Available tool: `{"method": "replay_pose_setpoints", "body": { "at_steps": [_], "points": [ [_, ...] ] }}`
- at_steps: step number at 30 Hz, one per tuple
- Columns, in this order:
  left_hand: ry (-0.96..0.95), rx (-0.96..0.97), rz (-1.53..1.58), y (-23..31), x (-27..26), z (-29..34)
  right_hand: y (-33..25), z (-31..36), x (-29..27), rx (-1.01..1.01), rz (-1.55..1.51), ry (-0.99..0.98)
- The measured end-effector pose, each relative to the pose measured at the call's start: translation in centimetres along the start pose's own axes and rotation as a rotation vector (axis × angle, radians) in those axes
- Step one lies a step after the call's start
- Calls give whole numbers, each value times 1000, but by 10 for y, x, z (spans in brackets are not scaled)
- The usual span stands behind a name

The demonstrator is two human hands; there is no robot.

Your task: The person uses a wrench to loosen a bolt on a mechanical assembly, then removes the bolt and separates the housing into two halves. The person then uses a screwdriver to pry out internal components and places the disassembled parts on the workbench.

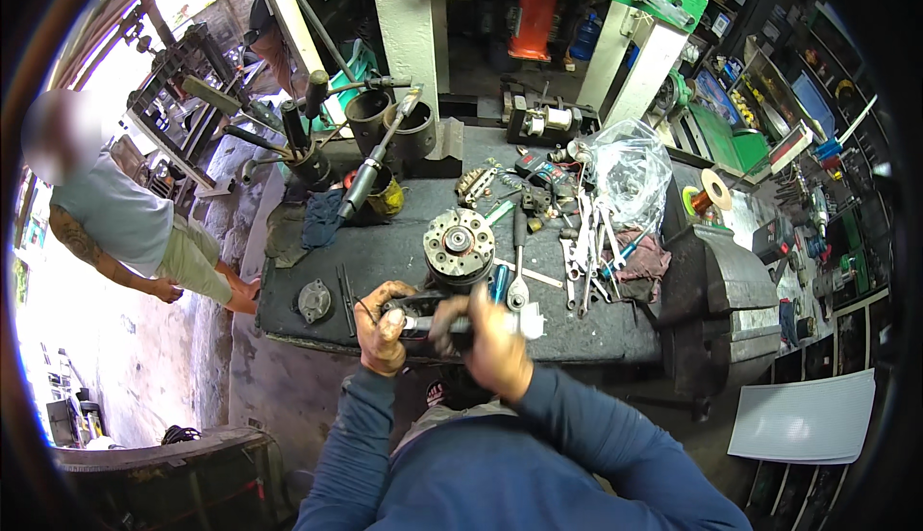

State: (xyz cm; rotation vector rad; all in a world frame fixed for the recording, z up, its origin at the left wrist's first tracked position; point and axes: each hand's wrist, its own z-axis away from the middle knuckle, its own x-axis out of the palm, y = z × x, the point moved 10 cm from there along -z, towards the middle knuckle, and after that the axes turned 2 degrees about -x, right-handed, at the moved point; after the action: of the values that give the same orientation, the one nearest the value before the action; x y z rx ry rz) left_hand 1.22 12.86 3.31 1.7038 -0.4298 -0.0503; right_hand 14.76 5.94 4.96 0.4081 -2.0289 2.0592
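Near the bench's front edge, my left hand [383, 329] is closed on a dark metal part with a lighter rod-like section [417, 323]; its exact kind does not show. My right hand [495, 343] is beside it, smeared by motion, so what its fingers do is unclear. Just beyond my right hand a pale silver end piece [532, 321] sticks out. A round metal assembly with a ring of holes [459, 243] stands upright on the bench, beyond both hands. Close to it lie a ratchet wrench [519, 262] and a blue-handled tool [499, 283].
Several spanners [588, 242], a dark red rag [642, 266] and a clear plastic bag [630, 170] lie to the right, before a large vise [721, 300]. Tool-filled pots [312, 165] stand back left. A round metal cover [314, 301] lies left. Another person [125, 204] stands past the bench's left end.
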Motion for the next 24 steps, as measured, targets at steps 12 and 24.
{"method": "replay_pose_setpoints", "body": {
  "at_steps": [12, 24],
  "points": [
    [-33, -76, -26, -5, -3, 0, -28, 49, 51, -483, 595, -241],
    [-12, 89, 54, 0, -5, -1, -3, 0, 13, 143, -237, -279]
  ]
}}
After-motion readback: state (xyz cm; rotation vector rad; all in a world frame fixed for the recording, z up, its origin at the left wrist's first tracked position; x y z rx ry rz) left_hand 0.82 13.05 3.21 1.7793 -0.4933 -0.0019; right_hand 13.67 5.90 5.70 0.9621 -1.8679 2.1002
